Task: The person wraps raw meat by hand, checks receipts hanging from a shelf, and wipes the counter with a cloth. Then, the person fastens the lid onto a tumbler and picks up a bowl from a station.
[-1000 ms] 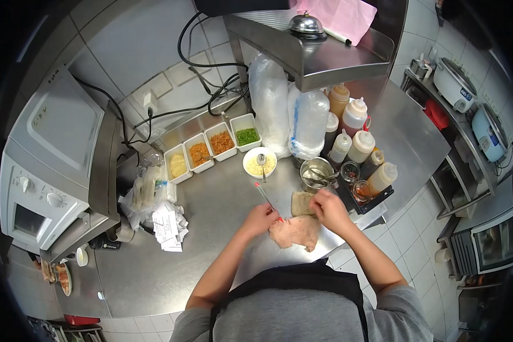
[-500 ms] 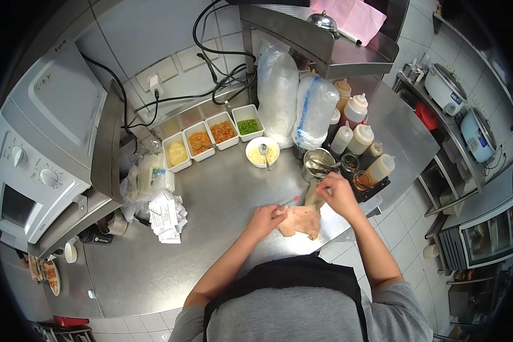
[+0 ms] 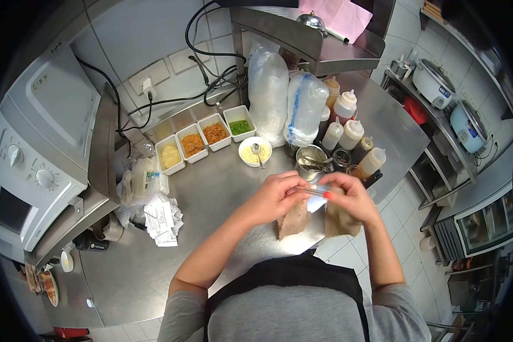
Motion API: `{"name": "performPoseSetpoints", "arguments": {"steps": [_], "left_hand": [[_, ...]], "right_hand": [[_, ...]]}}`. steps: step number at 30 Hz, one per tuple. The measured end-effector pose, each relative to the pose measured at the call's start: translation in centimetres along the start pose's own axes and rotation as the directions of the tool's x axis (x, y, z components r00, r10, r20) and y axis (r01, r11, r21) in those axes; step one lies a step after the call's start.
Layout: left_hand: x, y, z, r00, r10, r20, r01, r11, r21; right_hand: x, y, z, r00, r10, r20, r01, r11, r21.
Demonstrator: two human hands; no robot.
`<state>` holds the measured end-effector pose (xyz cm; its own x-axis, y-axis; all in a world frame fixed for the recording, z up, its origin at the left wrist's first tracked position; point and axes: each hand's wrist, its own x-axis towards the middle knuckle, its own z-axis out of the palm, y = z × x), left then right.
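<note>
Slim clear stick [image 3: 309, 191] with a red end lies crosswise between your hands above the steel counter [image 3: 211, 194]; your left hand [image 3: 276, 196] has its fingers pinched on it, while your right hand [image 3: 350, 196] curls in beside the red end, its exact grip unclear to me. Below your left hand shows a pinkish flat piece [image 3: 293, 223], and below your right a brownish flat piece [image 3: 342, 222]. Just beyond them stand a metal pot [image 3: 305, 168] and squeeze bottles [image 3: 352, 132], with a white bowl [image 3: 244, 161] farther left
</note>
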<state>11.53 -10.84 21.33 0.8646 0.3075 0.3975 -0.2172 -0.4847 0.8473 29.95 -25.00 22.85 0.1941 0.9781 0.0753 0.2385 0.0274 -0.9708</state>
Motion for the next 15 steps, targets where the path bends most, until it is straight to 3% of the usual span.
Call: {"name": "performPoseSetpoints", "arguments": {"steps": [1,4,7,8,11,12,15], "left_hand": [[0.1,0.3,0.1,1.000,0.000,-0.017,0.001,1.000,0.024],[0.0,1.0,-0.3,0.997,-0.018,-0.071,0.022,0.998,0.057],[-0.8,2.2,-1.0,0.993,-0.048,-0.112,0.049,0.999,0.007],[-0.8,2.8,-1.0,0.994,-0.035,-0.104,0.034,0.999,-0.007],[-0.9,4.0,-1.3,0.995,0.061,-0.077,-0.056,0.996,0.067],[-0.9,4.3,-1.7,0.992,0.101,-0.069,-0.093,0.989,0.115],[-2.9,6.2,-3.9,0.976,0.016,-0.216,0.011,0.992,0.125]], "right_hand": [[0.1,-0.6,0.7,0.997,0.016,0.070,-0.015,1.000,-0.006],[0.8,-0.9,0.0,0.982,-0.121,0.147,0.156,0.955,-0.253],[0.3,-3.6,-0.1,0.991,-0.123,0.059,0.121,0.992,0.030],[0.6,-4.5,0.9,0.993,-0.115,0.026,0.114,0.993,0.035],[2.1,-3.3,1.6,0.943,-0.124,0.308,0.176,0.973,-0.147],[2.2,-4.5,2.8,0.925,-0.195,0.327,0.231,0.970,-0.076],[3.6,-5.3,4.0,0.970,-0.130,0.208,0.166,0.972,-0.166]]}}
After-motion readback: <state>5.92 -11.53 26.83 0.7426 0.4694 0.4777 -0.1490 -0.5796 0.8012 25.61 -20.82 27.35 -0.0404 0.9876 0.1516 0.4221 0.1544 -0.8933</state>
